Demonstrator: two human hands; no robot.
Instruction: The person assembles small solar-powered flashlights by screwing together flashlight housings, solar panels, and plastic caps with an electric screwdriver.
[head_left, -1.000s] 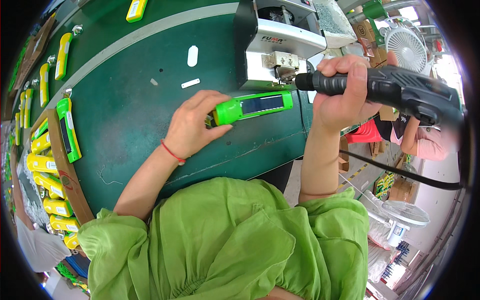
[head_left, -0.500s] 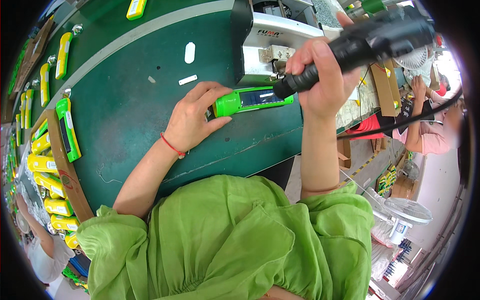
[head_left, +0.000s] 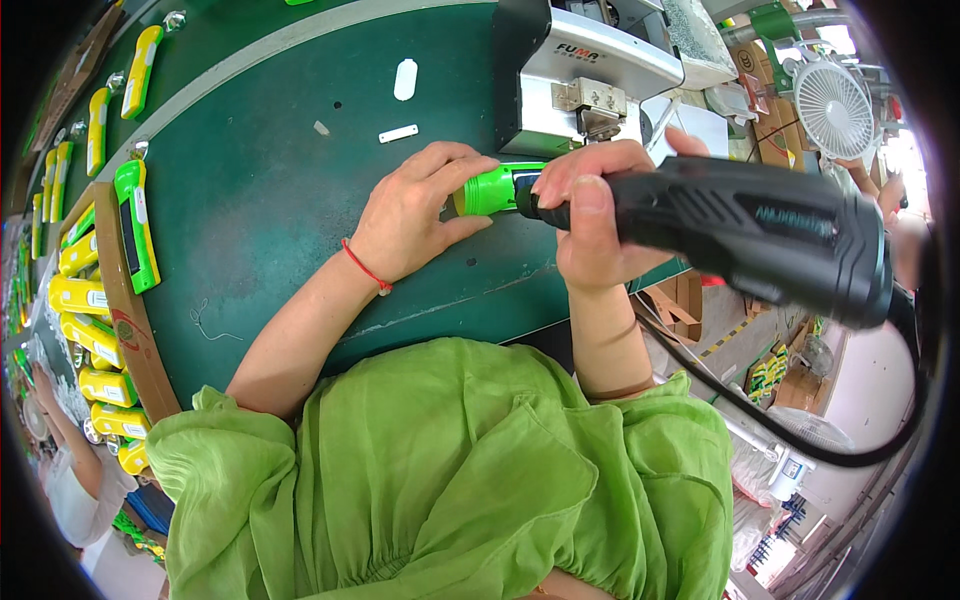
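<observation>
A bright green flashlight [head_left: 490,190] with a dark panel on its upper face lies on the green bench. My left hand [head_left: 418,208] grips its round head end between thumb and fingers. Wrapped in my right hand [head_left: 600,215] is a black corded electric screwdriver [head_left: 750,225], held almost level, with its nose over the flashlight near the panel. The screwdriver and my right hand cover most of the flashlight's body, so its far end and the tool's tip are hidden.
A silver and black screw feeder [head_left: 590,75] stands just beyond my right hand. Two small white pieces, a plate [head_left: 405,80] and a strip [head_left: 398,133], lie on the bench. At the left a cardboard box [head_left: 130,310] holds several yellow flashlights. The screwdriver's cable [head_left: 800,445] loops at the right.
My right hand has brought the screwdriver down and toward the left, closer to the flashlight's head end. My left hand keeps hold of the flashlight. The view has shifted slightly.
</observation>
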